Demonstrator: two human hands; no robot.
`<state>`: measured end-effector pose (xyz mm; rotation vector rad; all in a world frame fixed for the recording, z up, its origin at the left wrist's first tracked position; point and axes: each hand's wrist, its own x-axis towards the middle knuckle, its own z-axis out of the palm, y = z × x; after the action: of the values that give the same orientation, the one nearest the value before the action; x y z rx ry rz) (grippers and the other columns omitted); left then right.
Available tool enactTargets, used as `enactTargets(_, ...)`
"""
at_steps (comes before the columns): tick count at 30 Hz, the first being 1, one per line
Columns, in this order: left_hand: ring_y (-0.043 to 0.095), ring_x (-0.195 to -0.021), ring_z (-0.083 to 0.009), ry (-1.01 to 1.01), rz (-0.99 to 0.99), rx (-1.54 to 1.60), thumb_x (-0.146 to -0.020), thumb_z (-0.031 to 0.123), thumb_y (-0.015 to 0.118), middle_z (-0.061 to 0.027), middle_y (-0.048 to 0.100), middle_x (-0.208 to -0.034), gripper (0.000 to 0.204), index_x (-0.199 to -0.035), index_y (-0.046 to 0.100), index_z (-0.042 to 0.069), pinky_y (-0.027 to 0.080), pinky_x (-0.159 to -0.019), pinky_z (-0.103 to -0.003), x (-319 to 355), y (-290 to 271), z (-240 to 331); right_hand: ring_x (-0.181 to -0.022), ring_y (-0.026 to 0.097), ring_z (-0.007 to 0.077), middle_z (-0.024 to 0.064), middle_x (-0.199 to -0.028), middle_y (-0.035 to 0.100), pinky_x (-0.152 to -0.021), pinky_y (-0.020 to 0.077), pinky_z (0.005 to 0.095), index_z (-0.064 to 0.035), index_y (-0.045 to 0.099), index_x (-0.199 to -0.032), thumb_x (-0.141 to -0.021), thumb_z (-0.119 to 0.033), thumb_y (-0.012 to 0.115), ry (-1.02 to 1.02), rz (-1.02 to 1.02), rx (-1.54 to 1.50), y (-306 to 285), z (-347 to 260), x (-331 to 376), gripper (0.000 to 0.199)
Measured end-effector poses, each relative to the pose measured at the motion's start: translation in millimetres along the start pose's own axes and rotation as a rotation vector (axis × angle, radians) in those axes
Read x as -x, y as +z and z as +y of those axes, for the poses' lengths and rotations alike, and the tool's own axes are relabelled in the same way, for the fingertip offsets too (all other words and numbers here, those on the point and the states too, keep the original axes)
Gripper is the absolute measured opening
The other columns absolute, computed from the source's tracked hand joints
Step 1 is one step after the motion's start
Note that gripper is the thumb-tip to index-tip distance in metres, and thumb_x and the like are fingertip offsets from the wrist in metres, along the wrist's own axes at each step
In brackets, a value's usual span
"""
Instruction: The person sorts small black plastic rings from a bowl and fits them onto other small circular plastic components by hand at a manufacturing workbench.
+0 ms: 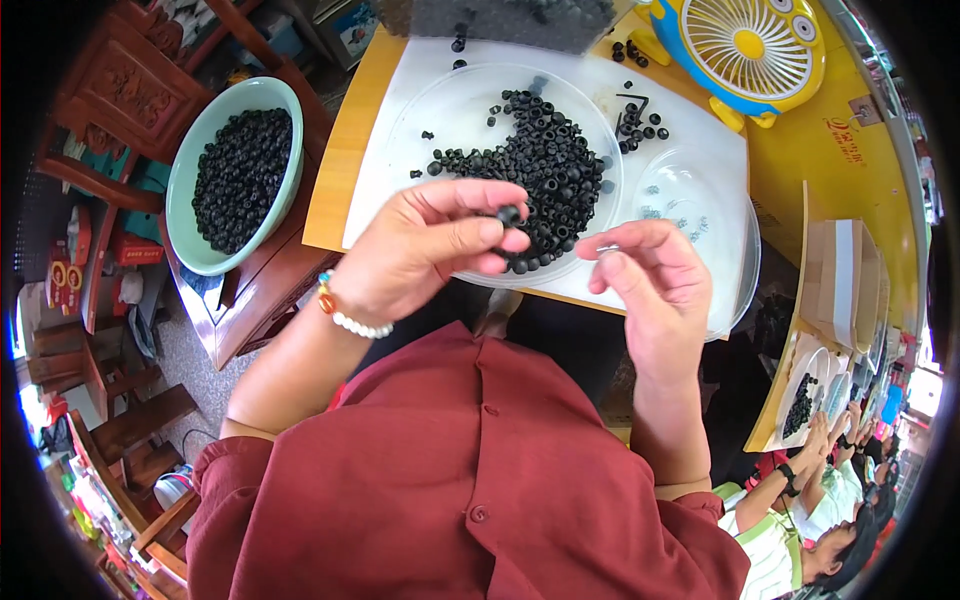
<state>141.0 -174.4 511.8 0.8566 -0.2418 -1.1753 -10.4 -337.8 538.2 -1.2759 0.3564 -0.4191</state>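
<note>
My left hand, with a beaded bracelet at the wrist, pinches a small round black knob between thumb and fingers. To its right, my right hand has thumb and forefinger closed on a tiny silver metal piece, perhaps a small screw. A gap separates the two hands. Behind them lies a heap of black knobs, many with holes, in a shallow clear round tray. A clear dish beyond my right hand holds tiny shiny metal pieces.
A pale green bowl full of black knobs stands at left. Black hex keys and loose knobs lie beyond the tray. A yellow-blue fan stands far right. A clear bag lies at the back. Co-workers sit at right beside a cardboard box.
</note>
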Motion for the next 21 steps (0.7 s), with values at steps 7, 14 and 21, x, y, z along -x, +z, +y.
enactTargets(7,0.064,-0.085,-0.0143,-0.054,-0.188,0.405,-0.091,0.01,0.054,-0.0098,0.062,-0.102,0.028,-0.118,0.054,0.001,0.055,-0.072,-0.025,10,7,-28,-0.083,0.058,0.0103,0.008,-0.093,0.059,-0.075,0.0456,0.022,0.0048,0.059,-0.095,-0.081,0.006,0.062,-0.076,-0.045,0.035,20,10,7,0.015)
enactTargets(14,0.064,-0.083,-0.0146,-0.064,-0.174,0.5,-0.091,0.012,0.054,-0.0089,0.063,-0.097,0.022,-0.111,0.057,0.004,0.055,-0.071,-0.026,11,4,-36,-0.081,0.058,0.0112,0.0084,-0.089,0.061,-0.074,0.0458,0.0225,0.0047,0.06,-0.093,-0.079,0.005,0.064,-0.09,-0.04,0.084,25,12,9,0.014)
enactTargets(21,0.065,-0.076,-0.016,-0.004,-0.091,0.383,-0.085,0.003,0.061,-0.01,0.065,-0.094,0.015,-0.1,0.061,0.004,0.056,-0.07,-0.027,12,6,-41,-0.067,0.059,0.011,0.0098,-0.083,0.061,-0.06,0.0469,0.0206,0.0013,0.063,-0.084,-0.073,0.008,0.067,-0.334,-0.079,0.38,26,13,5,0.012)
